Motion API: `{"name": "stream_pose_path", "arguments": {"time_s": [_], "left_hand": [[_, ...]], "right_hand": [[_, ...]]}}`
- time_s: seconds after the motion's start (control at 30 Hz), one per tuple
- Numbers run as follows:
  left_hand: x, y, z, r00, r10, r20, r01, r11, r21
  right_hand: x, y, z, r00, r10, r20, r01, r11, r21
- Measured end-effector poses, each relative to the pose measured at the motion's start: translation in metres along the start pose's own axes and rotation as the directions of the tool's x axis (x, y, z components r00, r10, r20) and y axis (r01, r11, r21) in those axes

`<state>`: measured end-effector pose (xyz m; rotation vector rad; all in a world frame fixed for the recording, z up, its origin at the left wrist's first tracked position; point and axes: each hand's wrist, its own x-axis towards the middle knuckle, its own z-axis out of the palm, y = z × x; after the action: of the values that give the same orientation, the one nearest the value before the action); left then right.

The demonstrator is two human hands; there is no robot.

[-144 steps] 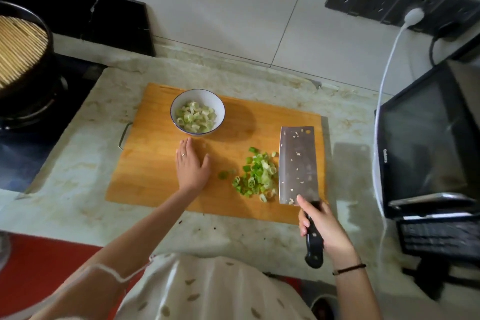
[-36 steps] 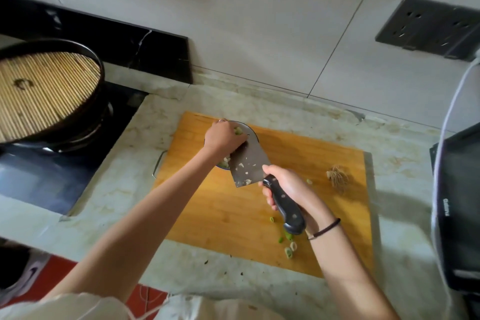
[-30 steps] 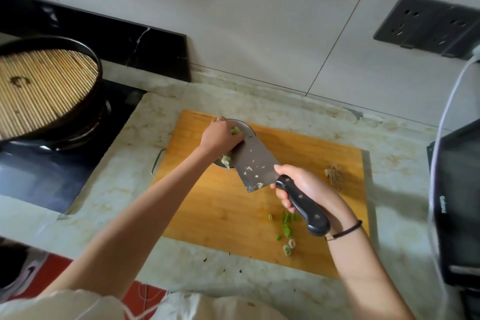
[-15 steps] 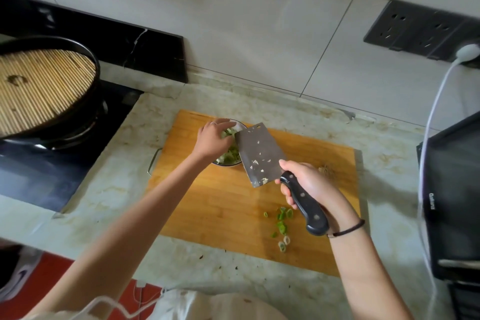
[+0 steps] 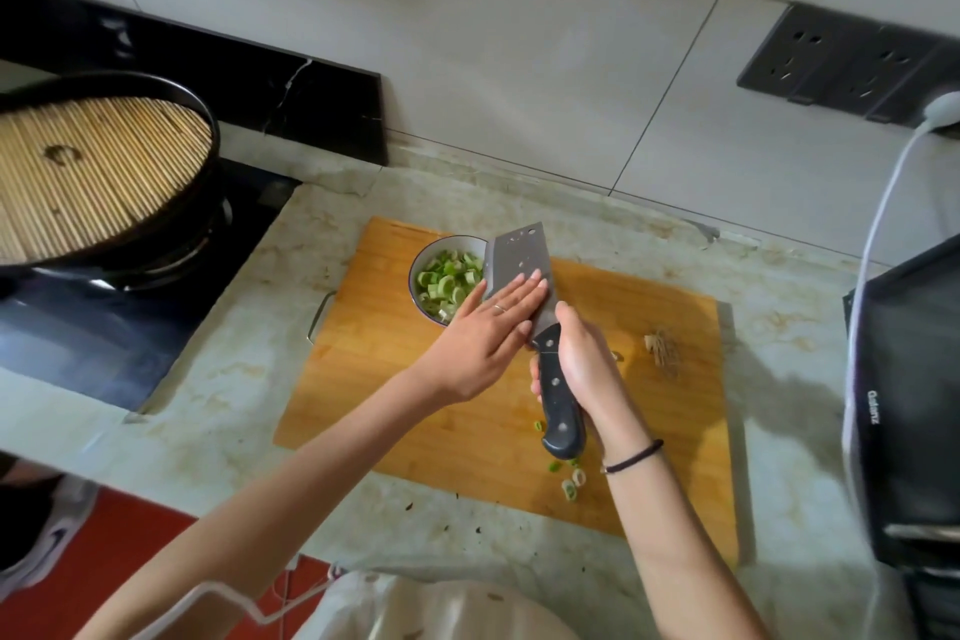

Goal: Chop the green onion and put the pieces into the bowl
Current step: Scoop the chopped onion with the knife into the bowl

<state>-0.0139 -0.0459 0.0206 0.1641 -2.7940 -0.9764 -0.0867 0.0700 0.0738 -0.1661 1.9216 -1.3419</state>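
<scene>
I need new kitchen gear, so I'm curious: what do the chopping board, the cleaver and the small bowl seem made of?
Chopping board: wood or bamboo, matt, with narrow strips showing. Cleaver: dull grey metal blade, probably steel; its handle is glossy black with pale rivets, plastic or wood, unclear which. Bowl: smooth white with a dark rim, likely glazed ceramic, possibly enamel.

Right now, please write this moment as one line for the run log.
left hand flat on knife blade | right hand grips knife handle | bowl holds chopped onion | few pieces lie on board
</scene>
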Motion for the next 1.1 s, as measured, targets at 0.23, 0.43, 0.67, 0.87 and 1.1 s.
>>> {"name": "stream_pose_path", "arguments": {"time_s": [0.23, 0.43, 0.67, 0.87, 1.1], "left_hand": [[0.009, -0.021, -0.006, 0.995, 0.093, 0.017, -0.094, 0.995, 0.041], [0.015, -0.048, -0.004, 0.998, 0.057, 0.005, -0.057, 0.986, 0.157], [0.006, -0.074, -0.003, 0.957, -0.268, -0.109, 0.285, 0.935, 0.212], [0.019, -0.049, -0.002, 0.993, 0.105, -0.060, -0.085, 0.961, 0.263], [0.017, -0.064, -0.002, 0.992, -0.101, -0.081, 0.120, 0.954, 0.274]], "right_hand": [[0.004, 0.004, 0.002, 0.997, -0.053, -0.052, 0.055, 0.998, 0.044], [0.005, 0.010, -0.001, 0.998, -0.053, -0.044, 0.054, 0.998, 0.023], [0.003, 0.020, -0.009, 0.994, -0.103, -0.041, 0.101, 0.993, -0.066], [0.002, 0.029, -0.005, 0.984, -0.177, -0.017, 0.171, 0.967, -0.189], [-0.014, 0.050, -0.042, 0.966, -0.256, 0.030, 0.257, 0.959, -0.115]]}}
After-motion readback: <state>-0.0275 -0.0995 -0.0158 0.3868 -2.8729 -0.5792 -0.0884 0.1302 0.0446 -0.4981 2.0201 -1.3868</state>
